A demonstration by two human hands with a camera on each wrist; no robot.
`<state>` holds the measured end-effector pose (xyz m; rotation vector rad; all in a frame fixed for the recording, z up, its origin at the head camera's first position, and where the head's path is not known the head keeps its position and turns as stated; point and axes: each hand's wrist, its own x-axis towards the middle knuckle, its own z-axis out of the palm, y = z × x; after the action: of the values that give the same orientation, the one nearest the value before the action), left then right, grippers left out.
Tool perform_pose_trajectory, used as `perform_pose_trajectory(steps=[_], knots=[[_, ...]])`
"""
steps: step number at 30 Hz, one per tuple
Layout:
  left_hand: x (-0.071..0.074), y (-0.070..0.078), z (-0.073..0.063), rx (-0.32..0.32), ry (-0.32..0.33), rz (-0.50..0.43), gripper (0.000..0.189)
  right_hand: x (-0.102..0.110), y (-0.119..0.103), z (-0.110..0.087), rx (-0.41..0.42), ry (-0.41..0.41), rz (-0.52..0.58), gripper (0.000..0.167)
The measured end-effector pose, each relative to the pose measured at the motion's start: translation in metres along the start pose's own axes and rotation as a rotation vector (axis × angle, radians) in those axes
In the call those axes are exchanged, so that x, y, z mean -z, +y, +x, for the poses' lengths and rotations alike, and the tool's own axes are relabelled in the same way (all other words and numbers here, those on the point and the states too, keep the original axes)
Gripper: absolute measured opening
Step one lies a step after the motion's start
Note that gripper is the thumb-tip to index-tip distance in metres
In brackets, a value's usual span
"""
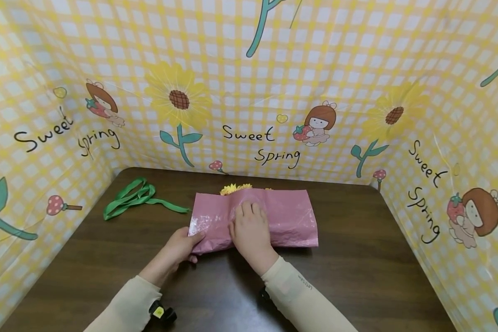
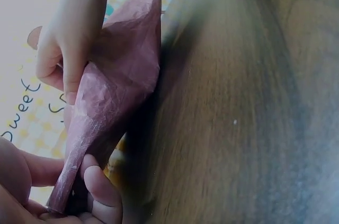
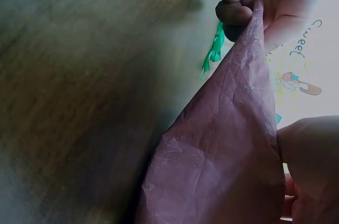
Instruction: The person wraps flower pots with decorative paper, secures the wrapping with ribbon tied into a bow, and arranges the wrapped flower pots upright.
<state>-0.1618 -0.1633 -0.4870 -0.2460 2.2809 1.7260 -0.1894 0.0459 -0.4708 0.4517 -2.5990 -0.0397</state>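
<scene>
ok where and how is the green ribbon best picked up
Probably pinch the green ribbon by its looped bunch, coming from the near left: the loops lie uncovered, while its tail runs right towards the pink wrap in the left hand.

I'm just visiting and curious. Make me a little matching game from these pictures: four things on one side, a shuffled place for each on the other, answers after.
Things
1. Green ribbon
2. Yellow flowers
3. Left hand
4. Right hand

Places
A. On the middle of the pink wrapper
B. Lying loose on the dark table, near its far left corner
C. Gripping the wrapper's left end
D. Showing past the wrapper's far edge

Pairs: 1-B; 2-D; 3-C; 4-A
</scene>
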Motion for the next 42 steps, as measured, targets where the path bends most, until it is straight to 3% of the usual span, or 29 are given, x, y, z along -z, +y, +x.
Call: perform_pose_trajectory(steps=[3, 10, 15, 26, 34, 38, 42], knots=[[0.003, 0.001, -0.002, 0.013, -0.006, 0.017, 0.036, -0.001, 0.000, 0.001, 0.007, -0.010, -0.009, 0.035], [0.008, 0.002, -0.003, 0.025, -0.047, -0.059, 0.030, -0.003, 0.002, 0.001, 0.030, 0.015, -0.006, 0.035], [0.009, 0.008, -0.005, -0.016, 0.016, 0.006, 0.028, 0.000, 0.005, 0.002, 0.041, 0.060, -0.015, 0.036], [0.000, 0.029, -0.010, -0.088, 0.097, -0.031, 0.025, 0.007, 0.008, 0.003, 0.017, 0.052, 0.095, 0.031], [-0.008, 0.036, -0.009, -0.006, -0.011, -0.410, 0.018, 0.009, 0.014, 0.002, 0.000, 0.039, 0.105, 0.030], [-0.008, 0.036, -0.006, 0.015, -0.017, -0.474, 0.016, 0.009, 0.014, 0.002, -0.008, 0.064, 0.097, 0.030], [-0.008, 0.036, -0.007, 0.023, -0.018, -0.515, 0.018, 0.005, 0.008, 0.001, 0.024, 0.082, 0.017, 0.029]])
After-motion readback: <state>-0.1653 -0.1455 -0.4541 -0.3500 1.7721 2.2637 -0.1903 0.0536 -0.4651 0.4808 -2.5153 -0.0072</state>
